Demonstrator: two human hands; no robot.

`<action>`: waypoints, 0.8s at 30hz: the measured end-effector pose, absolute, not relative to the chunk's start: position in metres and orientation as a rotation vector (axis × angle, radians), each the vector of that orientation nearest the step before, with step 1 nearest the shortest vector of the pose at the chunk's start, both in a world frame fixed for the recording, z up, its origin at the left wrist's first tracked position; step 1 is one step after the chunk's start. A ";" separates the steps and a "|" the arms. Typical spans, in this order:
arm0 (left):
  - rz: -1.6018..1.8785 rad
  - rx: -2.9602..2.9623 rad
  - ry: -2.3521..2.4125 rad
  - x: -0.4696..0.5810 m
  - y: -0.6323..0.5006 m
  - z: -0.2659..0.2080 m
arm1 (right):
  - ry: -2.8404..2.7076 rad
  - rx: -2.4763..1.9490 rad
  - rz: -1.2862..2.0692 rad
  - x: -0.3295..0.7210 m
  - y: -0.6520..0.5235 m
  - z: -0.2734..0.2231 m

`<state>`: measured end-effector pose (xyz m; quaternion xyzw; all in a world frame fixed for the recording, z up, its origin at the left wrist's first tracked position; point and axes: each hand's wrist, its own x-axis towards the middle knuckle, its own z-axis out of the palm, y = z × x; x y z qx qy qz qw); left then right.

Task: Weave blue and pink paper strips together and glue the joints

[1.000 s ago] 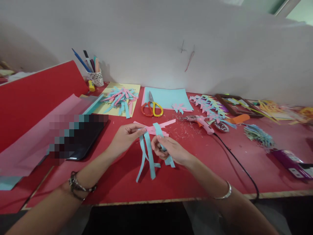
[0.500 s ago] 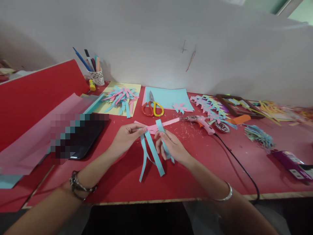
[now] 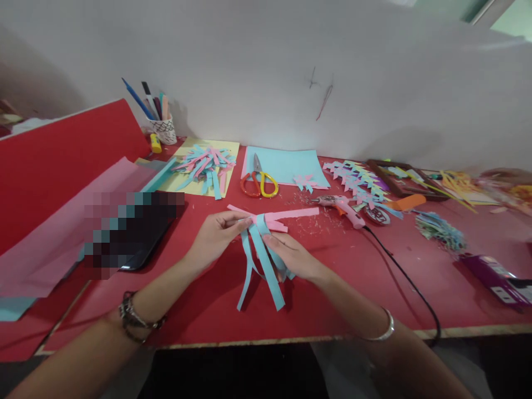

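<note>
My left hand (image 3: 222, 235) pinches a crossing of blue paper strips (image 3: 268, 271) and pink paper strips (image 3: 293, 214) between thumb and fingers. The blue strips hang down toward the table's front, while the pink ones stick out left and right. One blue strip is folded over at the crossing. My right hand (image 3: 293, 252) is closed on that folded blue strip, its thumb on top and its fingertips largely hidden beneath. Beyond the hands lie scissors (image 3: 260, 184) with one red and one yellow handle. To their right rests a pink glue gun (image 3: 344, 208).
A pile of cut strips (image 3: 208, 163) lies on yellow paper at the back left. Blue sheets (image 3: 286, 160) and a woven paper chain (image 3: 357, 180) lie along the wall. A dark tablet (image 3: 153, 233) is at left. The glue gun's black cable (image 3: 403, 271) runs over the table's front edge.
The blue strip my right hand held upright is now bent down over the pink strips at the crossing. My right hand has lowered slightly, and my left hand keeps its pinch.
</note>
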<state>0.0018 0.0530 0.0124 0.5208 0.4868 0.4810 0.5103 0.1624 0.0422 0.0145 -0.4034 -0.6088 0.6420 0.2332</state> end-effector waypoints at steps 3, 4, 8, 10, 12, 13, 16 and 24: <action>1.156 1.273 1.182 0.002 0.053 0.012 | -1.682 -1.096 1.587 0.163 0.044 0.013; 1.156 1.280 1.180 0.002 0.053 0.013 | -1.684 -1.098 1.514 0.163 0.044 0.013; 1.167 1.277 1.164 0.002 0.052 0.014 | -1.709 -1.146 1.312 0.161 0.047 0.014; 1.175 1.267 1.167 0.002 0.052 0.014 | -1.734 -1.146 1.307 0.160 0.047 0.014; 1.182 1.260 1.166 0.003 0.052 0.015 | -1.739 -1.133 1.331 0.159 0.046 0.013; 1.184 1.258 1.161 0.003 0.052 0.015 | -1.741 -1.131 1.336 0.159 0.045 0.012; 1.190 1.259 1.161 0.003 0.052 0.014 | -1.786 -1.143 1.293 0.158 0.044 0.011; 1.200 1.285 1.192 0.003 0.052 0.011 | -1.812 -1.129 1.336 0.157 0.044 0.011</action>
